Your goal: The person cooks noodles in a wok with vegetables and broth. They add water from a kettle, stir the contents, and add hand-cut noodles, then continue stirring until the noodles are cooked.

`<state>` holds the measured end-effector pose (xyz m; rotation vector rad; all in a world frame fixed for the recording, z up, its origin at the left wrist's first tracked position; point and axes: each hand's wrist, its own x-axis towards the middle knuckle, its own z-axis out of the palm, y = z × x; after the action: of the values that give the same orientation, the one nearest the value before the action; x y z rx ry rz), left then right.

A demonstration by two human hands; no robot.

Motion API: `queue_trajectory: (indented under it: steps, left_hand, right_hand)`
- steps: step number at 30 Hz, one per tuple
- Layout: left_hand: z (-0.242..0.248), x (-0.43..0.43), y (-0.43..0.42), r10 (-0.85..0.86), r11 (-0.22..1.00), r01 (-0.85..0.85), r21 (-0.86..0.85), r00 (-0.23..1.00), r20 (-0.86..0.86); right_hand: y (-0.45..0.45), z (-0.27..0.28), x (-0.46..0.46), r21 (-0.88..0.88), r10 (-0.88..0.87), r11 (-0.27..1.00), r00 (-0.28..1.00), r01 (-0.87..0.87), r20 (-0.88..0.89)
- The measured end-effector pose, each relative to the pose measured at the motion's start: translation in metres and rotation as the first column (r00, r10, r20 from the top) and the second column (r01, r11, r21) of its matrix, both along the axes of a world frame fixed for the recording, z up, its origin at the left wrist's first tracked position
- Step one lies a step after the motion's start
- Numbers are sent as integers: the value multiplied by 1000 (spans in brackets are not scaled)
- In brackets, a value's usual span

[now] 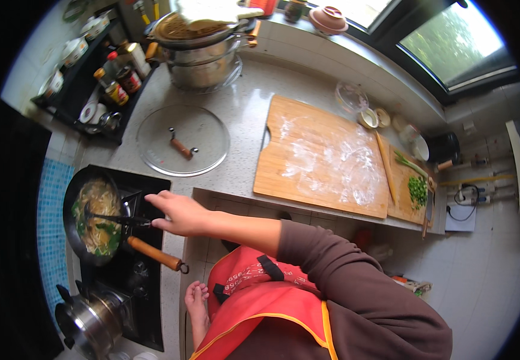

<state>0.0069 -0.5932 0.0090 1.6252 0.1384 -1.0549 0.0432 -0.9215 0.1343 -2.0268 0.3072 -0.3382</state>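
My right hand point(181, 215) reaches over the edge of the stove and loosely grips the end of a black-handled cooking utensil point(127, 219). Its index finger sticks out, away from the handle. The utensil's head dips into a dark wok point(71, 234) on the back burner, whose wooden handle point(154, 254) points toward me. Noodles in broth with green leaves point(100, 216) fill much of the wok. My left hand point(197, 297) hangs beside my red apron point(260, 297), fingers loosely curled, with nothing visible in it.
A steel pot point(91, 321) stands on the front burner. A glass lid point(152, 148) lies on the counter near a stacked steamer point(201, 67). Right are a floured board point(273, 171), a rolling pin point(385, 166) and chopped greens point(417, 191). Bottles point(111, 87) fill a rack.
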Motion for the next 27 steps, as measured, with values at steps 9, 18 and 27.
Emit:
queue_trajectory:
  steps: [9,18,27]
  left_hand:
    - [6,-65,-174,-446,868,489,88,691,569]
    - [-34,-146,-464,-531,731,510,454,6,847]
    - [-34,-231,-554,-486,632,707,316,45,873]
  right_hand:
    - [-148,-102,-400,-430,-884,449,458,783,-90]
    - [-195,-174,-528,-550,-957,291,241,783,-163]
    - [-326,-153,-530,-145,-929,369,370,918,-20]
